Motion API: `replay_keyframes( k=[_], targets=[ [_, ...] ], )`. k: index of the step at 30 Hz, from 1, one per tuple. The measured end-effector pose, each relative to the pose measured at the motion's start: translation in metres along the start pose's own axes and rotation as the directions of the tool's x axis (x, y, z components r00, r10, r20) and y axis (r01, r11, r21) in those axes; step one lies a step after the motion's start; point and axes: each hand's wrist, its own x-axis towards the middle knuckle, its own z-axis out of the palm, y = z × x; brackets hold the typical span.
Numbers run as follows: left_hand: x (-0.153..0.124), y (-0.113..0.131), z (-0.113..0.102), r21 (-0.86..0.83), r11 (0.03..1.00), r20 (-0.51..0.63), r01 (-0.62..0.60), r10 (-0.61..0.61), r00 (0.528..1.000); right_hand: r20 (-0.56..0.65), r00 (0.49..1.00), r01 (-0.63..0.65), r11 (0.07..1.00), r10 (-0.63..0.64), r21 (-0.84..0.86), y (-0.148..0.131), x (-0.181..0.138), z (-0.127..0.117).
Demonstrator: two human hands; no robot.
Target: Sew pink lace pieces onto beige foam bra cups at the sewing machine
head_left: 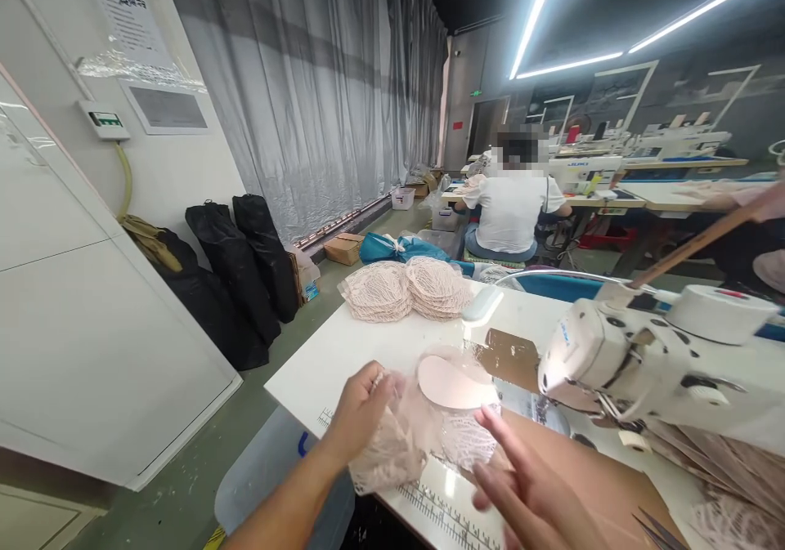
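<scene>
Head view: left hand (359, 411), grip closed on sheer lace fabric (389, 460) at the near edge of the counter (312, 370). Right hand (531, 476), fingers spread, grip loose, nothing visibly held, beside 1 pale oval piece (457, 385) lying against the lace; fingertip contact cannot be told. Lace stacks (377, 288), 2, at the far edge. Sewing machine (592, 354), 1, toward the right edge.

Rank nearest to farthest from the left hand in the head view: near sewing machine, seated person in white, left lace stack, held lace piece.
From the left hand:
1. Held lace piece, in its grip.
2. Left lace stack, straight ahead.
3. Near sewing machine, to the right.
4. Seated person in white, farther back.
</scene>
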Motion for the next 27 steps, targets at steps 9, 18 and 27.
replay_keyframes(
  k=[9, 18, 27],
  targets=[
    [-0.052, 0.019, 0.061, -0.826, 0.524, 0.146, 0.207, -0.156, 0.977, -0.108, 0.992, 0.103, 0.898, -0.062, 0.428, -0.006, 0.012, 0.036],
    [-0.066, 0.021, 0.091, -0.842, 0.377, 0.338, 0.385, -0.187, 0.922, -0.159, 0.984, 0.15, 0.841, -0.077, 0.52, 0.021, 0.005, 0.032],
    [-0.041, 0.007, 0.094, -0.743, 0.602, 0.203, 0.293, -0.216, 0.955, -0.252, 0.966, 0.198, 0.778, -0.053, 0.597, 0.028, -0.023, 0.032]
  ],
)
